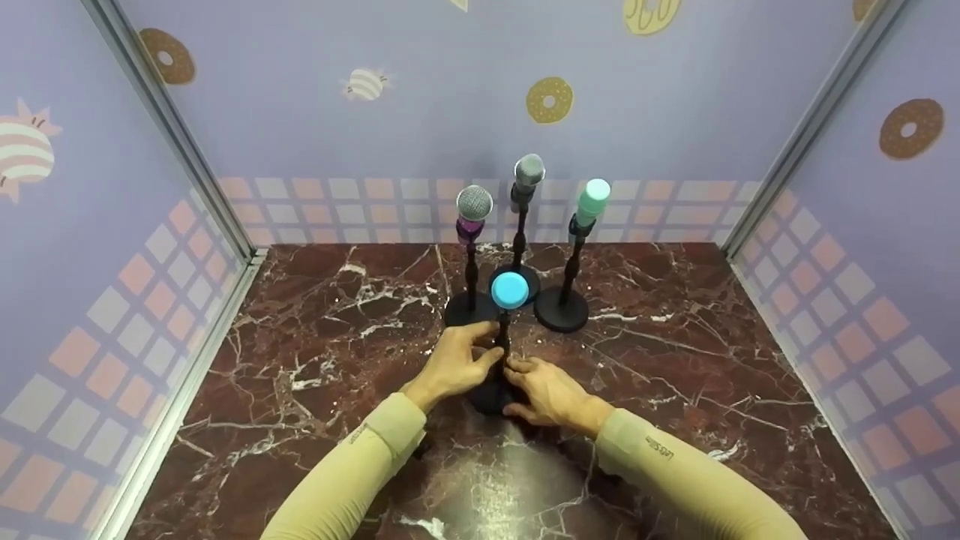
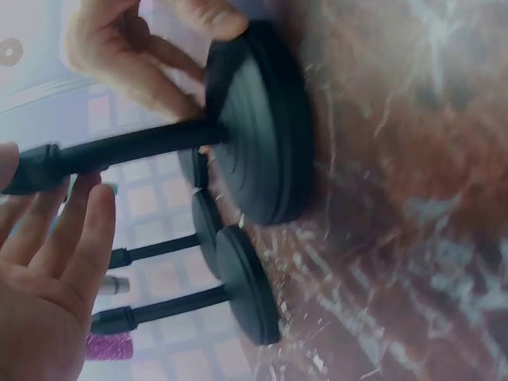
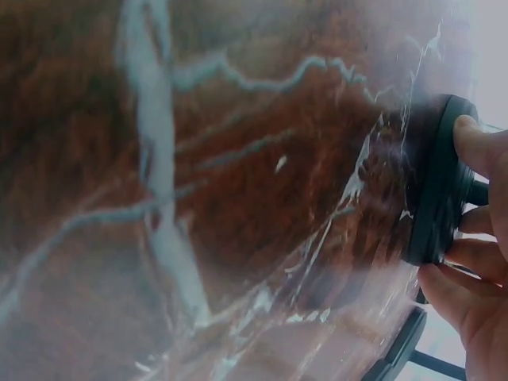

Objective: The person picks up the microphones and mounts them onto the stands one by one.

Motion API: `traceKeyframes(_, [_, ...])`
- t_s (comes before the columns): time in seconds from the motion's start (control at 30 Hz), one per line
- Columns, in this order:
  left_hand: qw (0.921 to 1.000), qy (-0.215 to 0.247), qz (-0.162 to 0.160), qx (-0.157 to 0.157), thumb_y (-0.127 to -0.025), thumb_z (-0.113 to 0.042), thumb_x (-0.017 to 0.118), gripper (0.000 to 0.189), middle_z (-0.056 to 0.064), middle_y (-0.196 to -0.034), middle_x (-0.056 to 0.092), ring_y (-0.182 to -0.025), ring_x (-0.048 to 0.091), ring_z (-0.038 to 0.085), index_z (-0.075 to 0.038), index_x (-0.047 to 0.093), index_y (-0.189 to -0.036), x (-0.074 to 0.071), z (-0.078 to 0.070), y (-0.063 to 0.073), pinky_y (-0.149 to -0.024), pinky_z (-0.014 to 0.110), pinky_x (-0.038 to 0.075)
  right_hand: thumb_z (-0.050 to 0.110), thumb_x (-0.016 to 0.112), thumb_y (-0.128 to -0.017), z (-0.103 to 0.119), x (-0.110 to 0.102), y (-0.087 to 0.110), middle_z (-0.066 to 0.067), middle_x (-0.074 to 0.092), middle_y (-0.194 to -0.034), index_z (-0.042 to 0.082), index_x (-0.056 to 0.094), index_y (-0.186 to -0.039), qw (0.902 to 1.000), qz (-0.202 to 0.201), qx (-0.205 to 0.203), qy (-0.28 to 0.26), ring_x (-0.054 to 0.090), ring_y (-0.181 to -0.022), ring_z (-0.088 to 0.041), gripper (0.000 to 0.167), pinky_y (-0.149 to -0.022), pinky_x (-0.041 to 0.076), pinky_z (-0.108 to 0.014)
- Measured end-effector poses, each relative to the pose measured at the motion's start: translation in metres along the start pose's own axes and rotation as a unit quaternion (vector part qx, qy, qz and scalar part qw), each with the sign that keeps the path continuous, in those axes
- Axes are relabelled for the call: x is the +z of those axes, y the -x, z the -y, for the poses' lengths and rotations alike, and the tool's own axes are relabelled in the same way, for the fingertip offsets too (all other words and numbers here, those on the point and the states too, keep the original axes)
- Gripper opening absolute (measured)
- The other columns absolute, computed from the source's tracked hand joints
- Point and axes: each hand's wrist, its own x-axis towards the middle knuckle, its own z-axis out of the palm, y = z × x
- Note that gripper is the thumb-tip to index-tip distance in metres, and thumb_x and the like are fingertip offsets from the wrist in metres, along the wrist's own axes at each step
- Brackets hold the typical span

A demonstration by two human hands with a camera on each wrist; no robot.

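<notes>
A black microphone stand with a blue-topped microphone stands upright in front of me. My left hand holds its pole between thumb and fingers. Low down, my right hand grips the rim of the round base, thumb on one side and fingers on the other. Just behind are three more stands: one bears a silver-headed microphone with a purple body, another a silver-headed microphone, and the third a mint-green microphone.
Everything stands on a dark red marbled tabletop. Purple panels with printed doughnuts and checks form a back wall and two side walls, with metal strips at the corners. The three rear stands cluster closely together.
</notes>
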Motion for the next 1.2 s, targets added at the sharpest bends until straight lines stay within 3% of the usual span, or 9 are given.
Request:
traceKeyframes(0.2, [0.9980, -0.053, 0.003, 0.035, -0.093, 0.001, 0.077, 0.005, 0.015, -0.097, 0.081, -0.095, 0.083, 0.030, -0.003, 0.076, -0.095, -0.001, 0.002, -0.002, -0.084, 0.039, 0.070, 0.042, 0.086, -0.096, -0.004, 0.002, 0.003, -0.022, 0.074, -0.148, 0.000, 0.072, -0.145, 0.9999, 0.013, -0.004, -0.005, 0.076, -0.132, -0.039, 0.066, -0.113, 0.062, -0.047])
traceKeyframes(0.43, [0.9986, -0.051, 0.005, 0.015, -0.093, 0.003, 0.077, 0.009, 0.015, -0.102, 0.082, -0.096, 0.083, 0.029, -0.001, 0.076, -0.101, 0.004, 0.002, -0.002, -0.085, 0.041, 0.070, 0.043, 0.087, -0.095, -0.003, 0.005, 0.004, -0.023, 0.075, -0.146, 0.000, 0.074, -0.143, 0.9999, 0.010, -0.012, -0.002, 0.076, -0.130, -0.038, 0.066, -0.113, 0.062, -0.046])
traceKeyframes(0.67, [0.9973, -0.047, -0.057, -0.003, -0.091, -0.007, 0.089, 0.021, 0.012, -0.093, 0.079, -0.088, 0.080, 0.025, -0.005, 0.068, -0.094, 0.014, 0.000, -0.004, -0.079, 0.040, 0.070, 0.043, 0.088, -0.094, -0.006, 0.003, 0.003, -0.021, 0.075, -0.148, 0.003, 0.075, -0.142, 1.0000, 0.008, -0.006, -0.002, 0.076, -0.131, -0.038, 0.064, -0.112, 0.063, -0.046])
traceKeyframes(0.87, [0.9937, -0.051, -0.095, -0.028, -0.089, -0.015, 0.093, 0.027, 0.009, -0.092, 0.081, -0.084, 0.081, 0.020, -0.007, 0.069, -0.096, 0.018, 0.000, -0.007, -0.077, 0.030, 0.068, 0.043, 0.087, -0.095, -0.009, 0.003, -0.001, -0.022, 0.075, -0.147, 0.001, 0.074, -0.142, 0.9994, 0.008, -0.013, 0.031, 0.075, -0.132, -0.040, 0.064, -0.113, 0.062, -0.046])
traceKeyframes(1.0, [0.9962, -0.040, -0.074, -0.021, -0.091, -0.012, 0.090, 0.023, 0.013, -0.100, 0.081, -0.090, 0.083, 0.025, -0.005, 0.071, -0.103, 0.015, 0.002, -0.005, -0.081, 0.035, 0.070, 0.044, 0.087, -0.095, -0.009, 0.003, -0.004, -0.020, 0.075, -0.146, 0.002, 0.074, -0.141, 0.9984, 0.007, -0.025, 0.051, 0.076, -0.129, -0.037, 0.063, -0.112, 0.063, -0.044])
traceKeyframes(1.2, [0.9999, 0.006, 0.001, -0.011, -0.097, -0.003, 0.075, 0.021, 0.019, -0.115, 0.084, -0.102, 0.086, 0.035, -0.001, 0.076, -0.119, 0.006, 0.002, -0.003, -0.091, 0.050, 0.071, 0.043, 0.087, -0.096, -0.009, -0.002, -0.005, -0.023, 0.072, -0.151, 0.001, 0.072, -0.145, 0.9996, 0.017, -0.010, 0.021, 0.075, -0.133, -0.038, 0.066, -0.114, 0.062, -0.047])
